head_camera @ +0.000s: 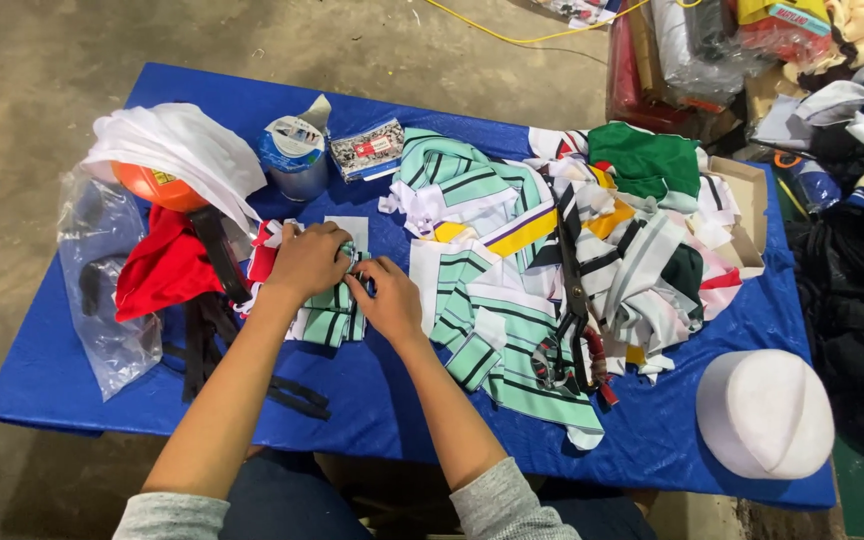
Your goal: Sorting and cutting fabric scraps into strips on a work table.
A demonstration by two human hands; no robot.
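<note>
Pinching a small mint-striped fabric piece [337, 300] between them, the left hand [307, 262] and right hand [390, 298] work it on the blue table [72, 360]; a big heap of striped scraps [512, 260] and scissors [570, 310] lie alongside, seemingly unhandled.

striped cloth scraps [332, 318] matt; blue table cover [392, 410] glossy.
</note>
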